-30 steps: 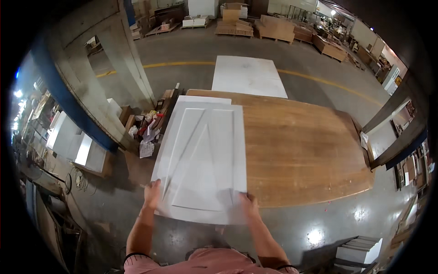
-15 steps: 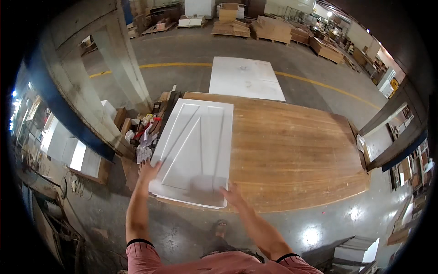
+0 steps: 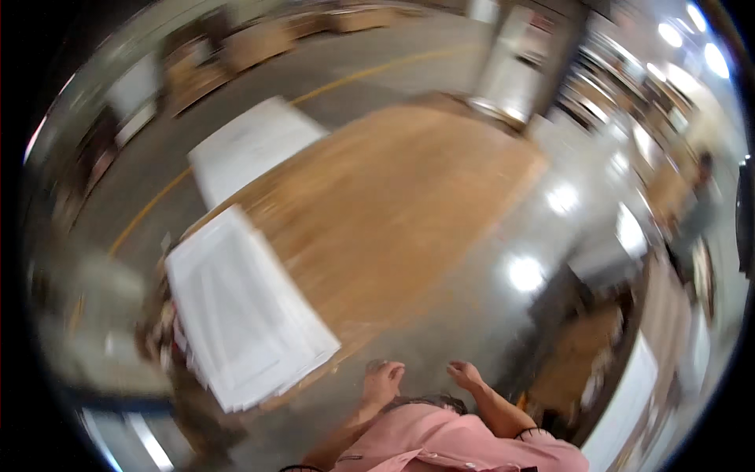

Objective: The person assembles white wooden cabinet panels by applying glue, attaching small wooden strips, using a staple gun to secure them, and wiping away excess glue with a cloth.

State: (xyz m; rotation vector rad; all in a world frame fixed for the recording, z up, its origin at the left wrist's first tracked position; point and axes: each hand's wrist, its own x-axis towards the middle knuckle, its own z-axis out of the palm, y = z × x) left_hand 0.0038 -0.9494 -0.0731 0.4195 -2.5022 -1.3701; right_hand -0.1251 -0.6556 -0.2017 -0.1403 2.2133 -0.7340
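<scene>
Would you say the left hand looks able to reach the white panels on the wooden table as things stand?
Probably yes: the left hand looks empty and is near a corner of the white panels, with nothing visible standing between them.

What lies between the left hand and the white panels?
In the head view, a narrow strip of the brown table shows beside the white panels, then grey floor up to the left hand.
</scene>
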